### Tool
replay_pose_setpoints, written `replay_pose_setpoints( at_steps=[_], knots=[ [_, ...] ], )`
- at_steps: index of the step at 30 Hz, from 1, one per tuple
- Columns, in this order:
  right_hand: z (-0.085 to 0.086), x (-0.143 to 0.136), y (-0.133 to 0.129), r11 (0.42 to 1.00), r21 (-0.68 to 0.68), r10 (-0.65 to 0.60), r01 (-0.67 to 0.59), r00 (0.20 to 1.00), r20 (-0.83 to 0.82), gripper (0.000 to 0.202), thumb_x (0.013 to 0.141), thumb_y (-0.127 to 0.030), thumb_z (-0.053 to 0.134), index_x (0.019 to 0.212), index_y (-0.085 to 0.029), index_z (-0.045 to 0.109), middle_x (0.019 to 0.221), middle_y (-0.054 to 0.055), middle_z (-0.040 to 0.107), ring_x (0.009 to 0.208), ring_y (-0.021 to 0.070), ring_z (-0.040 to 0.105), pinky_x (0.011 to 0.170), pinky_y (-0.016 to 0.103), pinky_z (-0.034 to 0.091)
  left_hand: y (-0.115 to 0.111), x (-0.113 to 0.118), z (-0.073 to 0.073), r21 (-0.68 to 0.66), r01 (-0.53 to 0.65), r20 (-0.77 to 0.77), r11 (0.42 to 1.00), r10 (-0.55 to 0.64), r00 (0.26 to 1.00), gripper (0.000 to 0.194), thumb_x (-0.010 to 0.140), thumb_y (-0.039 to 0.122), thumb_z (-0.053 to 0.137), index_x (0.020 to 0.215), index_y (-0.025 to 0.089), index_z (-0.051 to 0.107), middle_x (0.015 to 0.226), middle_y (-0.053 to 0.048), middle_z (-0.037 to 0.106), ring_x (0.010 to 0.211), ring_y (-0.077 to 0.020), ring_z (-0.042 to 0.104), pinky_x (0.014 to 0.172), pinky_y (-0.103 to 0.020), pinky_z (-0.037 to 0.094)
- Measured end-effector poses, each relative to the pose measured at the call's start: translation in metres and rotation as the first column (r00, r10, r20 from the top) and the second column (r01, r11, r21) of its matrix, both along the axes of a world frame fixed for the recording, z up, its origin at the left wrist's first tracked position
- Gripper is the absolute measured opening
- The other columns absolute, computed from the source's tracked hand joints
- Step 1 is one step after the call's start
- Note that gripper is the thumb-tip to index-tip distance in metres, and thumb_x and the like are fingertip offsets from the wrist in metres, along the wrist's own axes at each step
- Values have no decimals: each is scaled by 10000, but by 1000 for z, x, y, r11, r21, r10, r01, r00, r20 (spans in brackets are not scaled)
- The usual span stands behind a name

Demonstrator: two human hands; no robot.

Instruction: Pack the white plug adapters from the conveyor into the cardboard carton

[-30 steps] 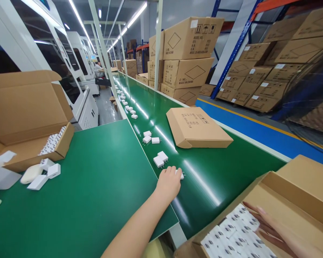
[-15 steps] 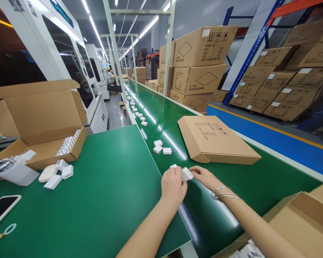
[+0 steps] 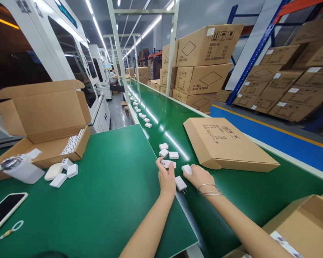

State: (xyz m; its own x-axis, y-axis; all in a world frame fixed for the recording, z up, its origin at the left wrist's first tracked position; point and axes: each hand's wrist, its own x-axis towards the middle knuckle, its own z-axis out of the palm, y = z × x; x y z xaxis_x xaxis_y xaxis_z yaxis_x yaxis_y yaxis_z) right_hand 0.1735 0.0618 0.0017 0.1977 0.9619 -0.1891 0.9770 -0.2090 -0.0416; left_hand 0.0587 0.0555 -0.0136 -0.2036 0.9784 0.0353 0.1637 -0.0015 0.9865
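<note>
My left hand [image 3: 166, 181] is closed around a white plug charger [image 3: 168, 163], thumb and fingers at its two ends, over the edge of the green belt. In the fingers of my right hand [image 3: 201, 176] is another white charger [image 3: 187, 169], partly covered by them. Between the two wrists a loose charger [image 3: 181, 183] lies on the belt with its metal prongs toward me. Just beyond my left hand sits a small group of chargers, among them one [image 3: 174, 155] with prongs pointing right.
A flat closed carton [image 3: 228, 143] lies on the belt at right. An open carton [image 3: 298, 215] stands at lower right. On the green table [image 3: 110, 186] are an open box [image 3: 56, 104], loose chargers, a bottle [image 3: 24, 172] and a phone [image 3: 6, 213]. More chargers line the far belt.
My hands were close together at a charger and have moved apart, each with a charger. One charger now lies on the belt between them. The flat carton appears nearer.
</note>
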Motion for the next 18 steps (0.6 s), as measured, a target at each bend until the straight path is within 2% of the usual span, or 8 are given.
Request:
replay_pose_setpoints(
  at_steps=[3, 5, 8, 11, 13, 15, 18],
  knots=[
    [0, -12, -17, 997, -6, 81, -81, 997, -3, 272, 888, -381, 472, 1005, -148, 551, 995, 57, 578, 826, 173, 571, 723, 369, 490, 2, 0, -3, 10, 35, 106, 999, -36, 994, 350, 847, 294, 435, 1169, 215, 322, 876, -36, 639, 747, -160, 621, 709, -276, 443],
    [-5, -20, -28, 990, -33, 135, -135, 991, -3, 271, 873, -374, 503, 1009, -145, 551, 1009, 60, 575, 841, 179, 569, 731, 375, 488, 2, 1, -4, 11, 40, 105, 999, -41, 994, 380, 814, 296, 496, 1151, 217, 341, 874, -35, 637, 751, -164, 618, 704, -274, 440],
    [-10, -23, -37, 980, -78, 185, -184, 983, 2, 268, 864, -372, 520, 1010, -149, 555, 1011, 59, 576, 845, 181, 569, 721, 370, 493, -1, 3, -4, -1, 69, -23, 998, -69, 997, 349, 762, 281, 566, 1067, 220, 408, 906, -35, 621, 761, -164, 605, 717, -277, 437],
    [-6, -6, -37, 967, -114, 231, -227, 973, 26, 234, 862, -326, 533, 1015, -150, 554, 1013, 54, 577, 845, 177, 570, 730, 369, 494, -2, 4, -2, 17, 178, -218, 984, -170, 961, 294, 739, 241, 580, 1010, 223, 469, 956, -35, 596, 828, -169, 588, 757, -282, 434],
    [2, 11, -34, 963, -134, 245, -234, 967, 70, 223, 855, -281, 549, 1035, -148, 547, 1038, 57, 568, 853, 179, 570, 739, 375, 494, -2, 5, -2, 33, 254, -362, 967, -225, 904, 295, 733, 201, 571, 1017, 227, 496, 1011, -39, 575, 926, -184, 564, 799, -284, 425],
    [9, 25, -30, 961, -155, 248, -229, 962, 115, 226, 851, -262, 556, 1046, -149, 543, 1059, 62, 558, 863, 185, 568, 743, 382, 494, -3, 6, -2, 4, 333, -509, 943, -285, 812, 310, 725, 194, 570, 1028, 236, 515, 1065, -41, 550, 948, -196, 558, 793, -287, 427],
    [13, 33, -26, 953, -177, 270, -245, 954, 131, 227, 851, -274, 556, 1042, -152, 547, 1060, 64, 557, 882, 194, 563, 747, 390, 493, -6, 7, -3, -107, 479, -700, 871, -408, 587, 329, 706, 228, 588, 1030, 254, 535, 1078, -39, 537, 855, -206, 589, 721, -296, 443]
  ],
)
